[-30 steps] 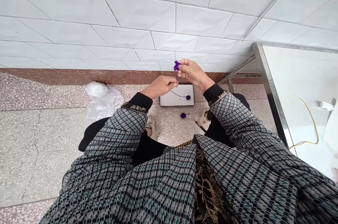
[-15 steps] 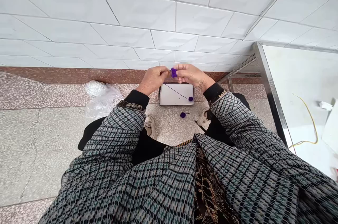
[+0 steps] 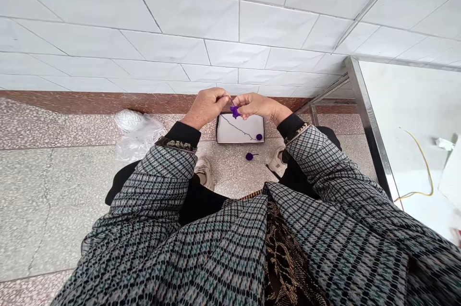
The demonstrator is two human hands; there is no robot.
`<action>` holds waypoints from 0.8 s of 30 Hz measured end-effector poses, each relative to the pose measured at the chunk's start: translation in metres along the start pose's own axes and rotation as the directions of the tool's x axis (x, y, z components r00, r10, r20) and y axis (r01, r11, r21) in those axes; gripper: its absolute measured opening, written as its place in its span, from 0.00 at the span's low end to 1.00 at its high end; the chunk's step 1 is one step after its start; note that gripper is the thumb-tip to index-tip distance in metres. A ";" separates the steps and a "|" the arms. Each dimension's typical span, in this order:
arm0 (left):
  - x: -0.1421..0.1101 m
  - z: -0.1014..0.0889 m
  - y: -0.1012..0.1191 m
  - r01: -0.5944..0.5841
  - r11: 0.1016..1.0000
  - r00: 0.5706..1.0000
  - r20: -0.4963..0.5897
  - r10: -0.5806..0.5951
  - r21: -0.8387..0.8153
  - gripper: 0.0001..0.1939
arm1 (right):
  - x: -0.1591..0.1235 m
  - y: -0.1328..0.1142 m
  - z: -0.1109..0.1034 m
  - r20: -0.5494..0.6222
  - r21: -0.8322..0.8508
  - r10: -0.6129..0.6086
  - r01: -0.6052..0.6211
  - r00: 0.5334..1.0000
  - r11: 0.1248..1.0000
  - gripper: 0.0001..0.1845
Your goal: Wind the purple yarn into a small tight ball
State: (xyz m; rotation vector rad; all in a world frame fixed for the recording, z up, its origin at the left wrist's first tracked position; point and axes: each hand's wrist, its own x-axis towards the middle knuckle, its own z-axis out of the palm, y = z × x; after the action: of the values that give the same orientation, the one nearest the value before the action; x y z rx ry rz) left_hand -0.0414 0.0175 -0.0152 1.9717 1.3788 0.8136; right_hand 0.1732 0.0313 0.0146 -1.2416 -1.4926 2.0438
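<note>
A small purple yarn tuft [image 3: 235, 112] is held up above a shallow white box [image 3: 217, 128], between the left hand [image 3: 206, 108] and the right hand [image 3: 256, 106]. The fingers [image 3: 245, 102] of both hands are closed in a tight pinch, with the tips almost meeting at the tuft, and a short strand [image 3: 232, 101] is drawn up from it toward the left hand; which fingers bear the most grip cannot be told. The step in hand is judged to be the working of this strand around the tuft, and a close, steady pinch appears to be called for. A dark thread [image 3: 236, 127] ending in a purple ball [image 3: 259, 137] is laid in the box. A second purple ball [image 3: 248, 156] lies on the floor [image 3: 230, 176], and a white yarn ball [image 3: 128, 120] rests on a plastic bag [image 3: 139, 145] to the left.
</note>
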 end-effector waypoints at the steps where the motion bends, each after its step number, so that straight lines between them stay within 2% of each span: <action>1: 0.001 0.000 -0.001 0.037 0.999 0.999 -0.002 -0.037 0.003 0.10 | -0.001 0.000 0.000 0.004 0.071 -0.022 0.021 1.000 0.997 0.16; 4: 0.000 0.004 -0.001 0.084 0.996 0.992 0.092 -0.082 -0.021 0.11 | 0.001 -0.002 -0.002 -0.117 0.261 -0.070 0.098 0.991 0.960 0.12; 6: -0.002 0.010 0.002 0.037 0.998 0.975 0.223 -0.025 -0.053 0.12 | 0.003 -0.004 -0.003 -0.246 0.319 -0.089 0.167 0.965 0.933 0.12; 9: -0.007 0.017 0.007 -0.085 0.991 0.904 0.410 0.120 -0.105 0.12 | 0.005 -0.006 -0.002 -0.405 0.267 -0.086 0.208 0.910 0.941 0.16; 11: -0.009 0.018 0.010 -0.152 0.981 0.872 0.450 0.192 -0.123 0.12 | 0.006 -0.006 -0.001 -0.455 0.166 -0.072 0.164 0.888 0.972 0.19; 12: -0.009 0.017 0.011 -0.176 0.977 0.876 0.434 0.212 -0.122 0.12 | 0.007 -0.005 -0.001 -0.460 0.102 -0.063 0.124 0.885 0.987 0.20; 14: -0.008 0.012 0.011 -0.185 0.978 0.919 0.336 0.205 -0.091 0.13 | 0.007 -0.002 -0.001 -0.421 -0.033 -0.038 0.026 0.906 0.999 0.21; 17: -0.004 0.001 0.006 -0.116 0.993 0.987 0.112 0.117 -0.015 0.13 | 0.005 0.001 -0.003 -0.210 -0.137 0.022 -0.052 0.978 0.989 0.20; 19: -0.001 -0.003 0.002 -0.061 0.998 0.998 0.013 0.060 0.022 0.12 | 0.002 0.002 -0.004 -0.044 -0.052 0.018 -0.020 0.999 0.998 0.17; 20: -0.001 -0.003 0.000 -0.037 0.999 0.999 -0.004 0.037 0.031 0.11 | 0.000 0.001 -0.004 0.005 0.031 -0.011 0.011 1.000 0.999 0.16; 22: -0.001 0.002 -0.002 -0.004 1.000 1.000 0.028 0.004 0.018 0.12 | -0.002 0.000 -0.005 0.001 0.214 -0.100 0.098 0.995 0.972 0.13; 24: -0.003 0.010 0.000 -0.027 0.999 0.990 0.136 0.030 -0.027 0.13 | -0.003 -0.003 -0.006 -0.102 0.343 -0.172 0.197 0.980 0.918 0.10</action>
State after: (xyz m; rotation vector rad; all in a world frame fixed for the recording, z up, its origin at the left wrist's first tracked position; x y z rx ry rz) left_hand -0.0344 0.0132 -0.0218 1.9931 1.2586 0.6915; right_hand 0.1791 0.0342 0.0178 -0.9793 -1.1012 2.0055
